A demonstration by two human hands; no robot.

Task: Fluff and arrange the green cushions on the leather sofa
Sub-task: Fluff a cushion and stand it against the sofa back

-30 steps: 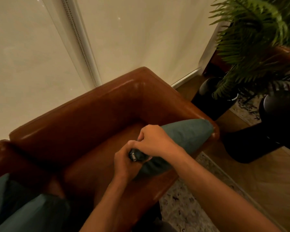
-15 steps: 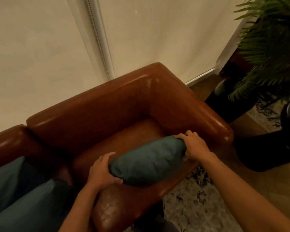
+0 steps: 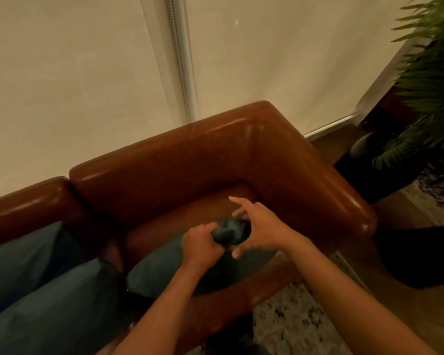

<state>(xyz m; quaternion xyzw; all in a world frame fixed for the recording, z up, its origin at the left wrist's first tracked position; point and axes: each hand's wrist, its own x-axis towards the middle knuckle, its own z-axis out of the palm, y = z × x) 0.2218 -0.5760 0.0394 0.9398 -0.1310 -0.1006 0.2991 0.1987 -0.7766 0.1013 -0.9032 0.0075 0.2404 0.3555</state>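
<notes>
Sofa (image 3: 215,160) fills centre frame, corner seat bare. Two cushions (image 3: 36,290) slumped lower left. Green cushion (image 3: 159,267) lower centre on seat; my left hand (image 3: 200,245) fists its bunched corner, steadying. Right hand (image 3: 260,226) fingers spread, likely ready to plump.

No text or labels readable — nothing legible.

At frame centre, the left hand (image 3: 200,245) grips a green cushion (image 3: 162,267) on the leather sofa (image 3: 215,160) while the right hand (image 3: 262,226) spreads open beside it.
</notes>
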